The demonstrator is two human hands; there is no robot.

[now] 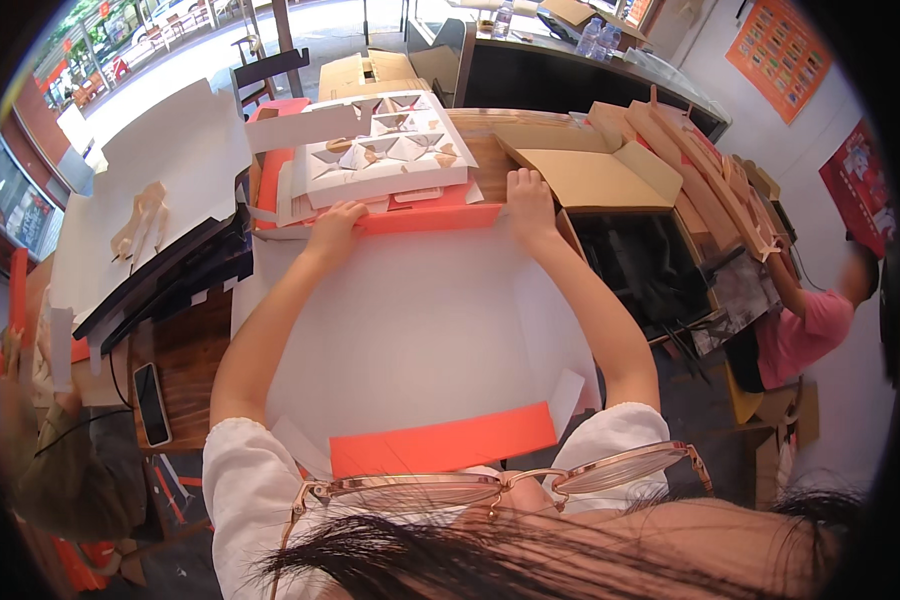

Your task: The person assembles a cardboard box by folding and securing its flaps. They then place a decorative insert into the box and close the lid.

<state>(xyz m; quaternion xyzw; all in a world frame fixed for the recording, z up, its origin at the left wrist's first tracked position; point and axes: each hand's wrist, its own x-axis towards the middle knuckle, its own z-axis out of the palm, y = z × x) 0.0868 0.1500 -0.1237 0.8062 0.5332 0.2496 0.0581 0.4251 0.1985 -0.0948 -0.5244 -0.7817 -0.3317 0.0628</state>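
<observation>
If the left hand (340,228) and right hand (532,208), with bent fingers (527,177) whose grip I cannot tell, press unevenly, the far red cardboard flap (432,218) of the open white cardboard box (400,330) may crease.

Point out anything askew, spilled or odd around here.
No spill shows. The phone lies close to the edge of the wooden table, where a knock might drop it; red and white strips lie loose below. The open white box shows no clear damage.
</observation>
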